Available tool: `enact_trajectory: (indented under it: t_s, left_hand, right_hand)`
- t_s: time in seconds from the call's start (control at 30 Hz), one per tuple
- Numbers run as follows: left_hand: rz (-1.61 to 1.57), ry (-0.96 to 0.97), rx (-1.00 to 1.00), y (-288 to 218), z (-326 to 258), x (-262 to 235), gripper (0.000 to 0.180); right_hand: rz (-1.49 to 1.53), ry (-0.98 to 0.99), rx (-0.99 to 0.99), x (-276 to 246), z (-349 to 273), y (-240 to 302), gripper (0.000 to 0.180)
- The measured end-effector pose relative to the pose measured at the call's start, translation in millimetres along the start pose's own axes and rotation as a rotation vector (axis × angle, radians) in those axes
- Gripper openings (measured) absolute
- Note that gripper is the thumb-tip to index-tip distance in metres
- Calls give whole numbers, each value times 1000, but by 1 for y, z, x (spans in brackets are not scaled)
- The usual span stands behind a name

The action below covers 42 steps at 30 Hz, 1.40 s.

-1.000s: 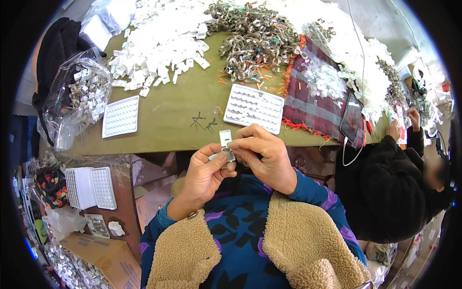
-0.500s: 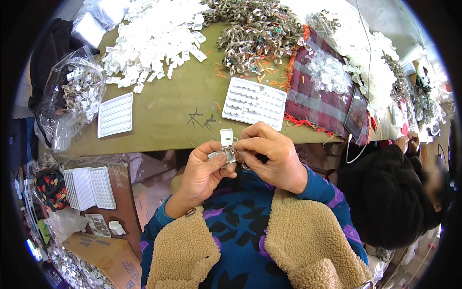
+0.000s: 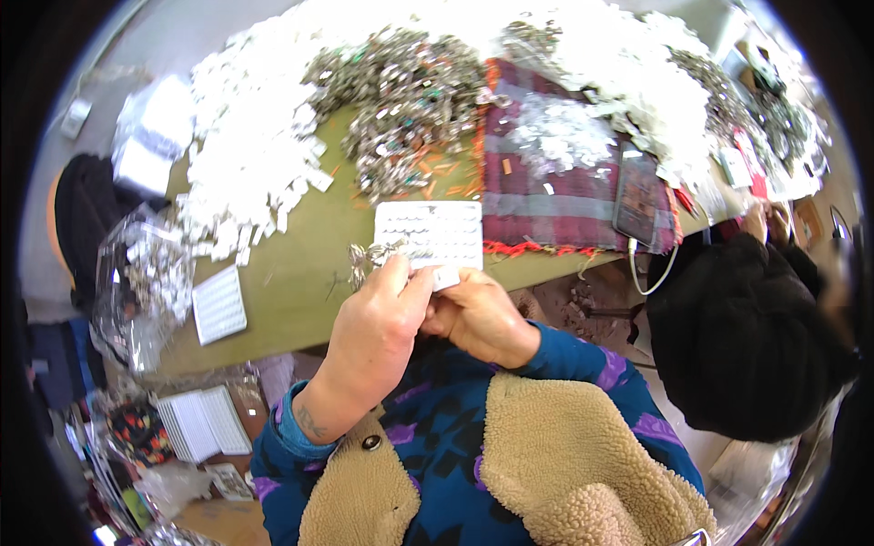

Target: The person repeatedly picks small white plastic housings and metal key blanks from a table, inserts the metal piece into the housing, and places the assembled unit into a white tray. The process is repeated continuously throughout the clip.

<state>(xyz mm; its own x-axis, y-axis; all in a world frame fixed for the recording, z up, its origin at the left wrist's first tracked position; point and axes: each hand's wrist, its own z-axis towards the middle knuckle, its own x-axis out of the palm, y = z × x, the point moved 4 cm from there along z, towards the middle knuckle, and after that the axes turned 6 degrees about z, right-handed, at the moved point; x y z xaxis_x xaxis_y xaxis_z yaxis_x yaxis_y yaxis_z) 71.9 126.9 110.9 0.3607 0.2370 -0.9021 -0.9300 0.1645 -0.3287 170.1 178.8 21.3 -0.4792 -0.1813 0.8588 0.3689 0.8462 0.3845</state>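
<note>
My left hand [image 3: 378, 318] pinched a small metal clip [image 3: 369, 257] above the table [image 3: 300, 273]; my right hand [image 3: 478, 318] gripped a white card [image 3: 446, 276] just beside it.

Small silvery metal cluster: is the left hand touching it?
Touching. The head view shows the left hand with its fingertips pinched on the small silvery metal cluster, no gap between them.
</note>
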Motion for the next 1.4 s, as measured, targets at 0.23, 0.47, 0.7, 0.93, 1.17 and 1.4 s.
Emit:
enact_trajectory:
  t_s: [0.23, 0.47, 0.7, 0.93, 1.17, 1.4]
  left_hand:
    - [-182, -77, 37, -14, 40, 19, 34]
    - [-104, 43, 142, -16, 57, 18, 35]
    - [-73, 68, 265, -22, 86, 12, 35]
    - [-299, 166, 202, -13, 104, 25, 36]
    - [-267, 132, 314, -16, 121, 30, 36]
    - [-151, 111, 372, -19, 137, 28, 32]
  right_hand:
    - [-37, 79, -140, -25, -8, 37, 14]
    - [-7, 129, -92, -30, -6, 54, 13]
    - [170, 148, -145, -24, 3, 68, 13]
    - [168, 177, -172, -39, -3, 81, 16]
    - [291, 166, -206, -47, 7, 88, 10]
    - [299, 158, -240, -48, 9, 104, 15]
